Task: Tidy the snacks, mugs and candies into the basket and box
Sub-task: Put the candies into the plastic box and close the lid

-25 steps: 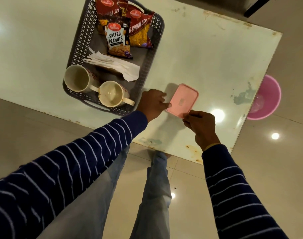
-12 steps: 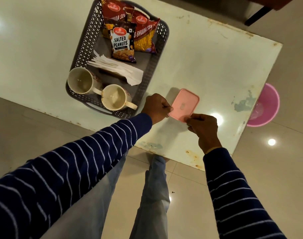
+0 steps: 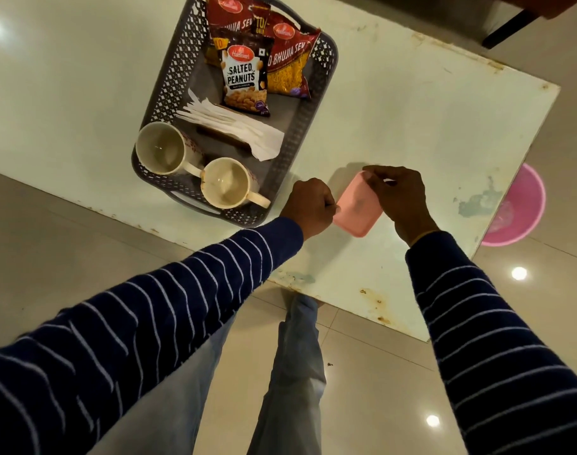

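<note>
A small pink box [image 3: 357,210] with its lid on sits on the white table [image 3: 412,126], to the right of the grey basket [image 3: 169,73]. My left hand [image 3: 308,206] pinches the box's near-left edge. My right hand [image 3: 400,195] grips its far-right side, fingers curled over the top corner. The box looks tilted between both hands. In the basket lie a salted peanuts packet [image 3: 246,80], red bhujia sev packets [image 3: 288,60], white napkins [image 3: 234,129] and two cream mugs [image 3: 162,149] [image 3: 226,182].
A pink bucket [image 3: 518,205] stands on the floor past the table's right edge. The table's near edge runs just below my hands, with rust marks. My legs stand on the tiled floor below. A dark chair leg [image 3: 507,27] shows at top right.
My right hand has moved from the box's near corner up over its far-right side. The box has tipped and shifted slightly toward me. My left hand stays pinched on its left edge.
</note>
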Demonstrator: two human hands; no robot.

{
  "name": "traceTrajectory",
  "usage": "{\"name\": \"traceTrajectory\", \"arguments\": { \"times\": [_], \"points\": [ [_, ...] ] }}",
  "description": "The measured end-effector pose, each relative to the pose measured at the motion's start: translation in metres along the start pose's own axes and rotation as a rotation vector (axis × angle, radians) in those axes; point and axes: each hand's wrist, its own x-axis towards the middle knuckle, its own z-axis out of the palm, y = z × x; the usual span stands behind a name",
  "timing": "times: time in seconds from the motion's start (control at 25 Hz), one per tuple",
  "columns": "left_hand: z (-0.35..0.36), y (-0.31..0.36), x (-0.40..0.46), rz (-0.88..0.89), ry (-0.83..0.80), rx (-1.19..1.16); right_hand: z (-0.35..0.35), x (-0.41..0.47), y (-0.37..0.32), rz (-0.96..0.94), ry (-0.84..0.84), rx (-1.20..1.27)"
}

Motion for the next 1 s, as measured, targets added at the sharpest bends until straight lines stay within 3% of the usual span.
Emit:
{"name": "traceTrajectory", "arguments": {
  "times": [0.2, 0.44, 0.64, 1.0],
  "points": [
    [-0.002, -0.003, 0.000, -0.004, -0.016, -0.021, 0.006, 0.008, -0.011, 0.091, -0.001, 0.173],
    [-0.009, -0.003, -0.004, -0.004, 0.008, -0.008, -0.003, 0.005, -0.002, 0.076, -0.080, 0.207],
    [-0.005, 0.007, 0.000, 0.012, 0.050, 0.024, -0.011, 0.005, 0.005, 0.082, 0.139, 0.151],
    [0.002, 0.009, 0.003, 0.014, 0.081, 0.020, -0.017, 0.007, 0.022, 0.145, 0.026, 0.418]
  ]
}}
